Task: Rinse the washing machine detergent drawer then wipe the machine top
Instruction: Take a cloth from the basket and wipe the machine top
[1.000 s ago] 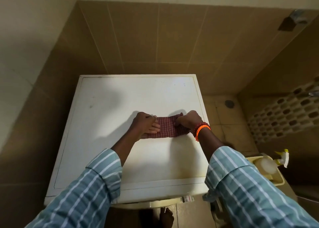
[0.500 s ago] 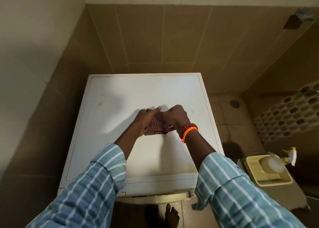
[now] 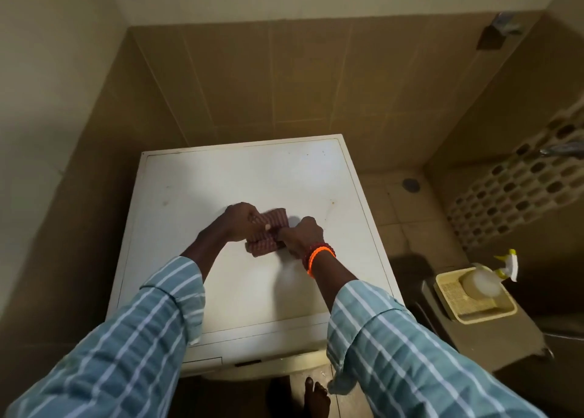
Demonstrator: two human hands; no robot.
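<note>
Folded red cloth (image 3: 267, 232) mid washing machine top (image 3: 221, 291), left hand (image 3: 241, 221) pinching its left edge, right hand (image 3: 301, 234) gripping its right edge

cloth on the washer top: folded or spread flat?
Folded. The red checked cloth is a small compact pad on the machine top, pinched between left hand and right hand.

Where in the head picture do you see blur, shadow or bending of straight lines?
Head view: the right hand and cloth look slightly motion-blurred; soft shadows fall on the machine top beside both hands; the wall tile lines lean outward, a wide-angle effect.
</note>
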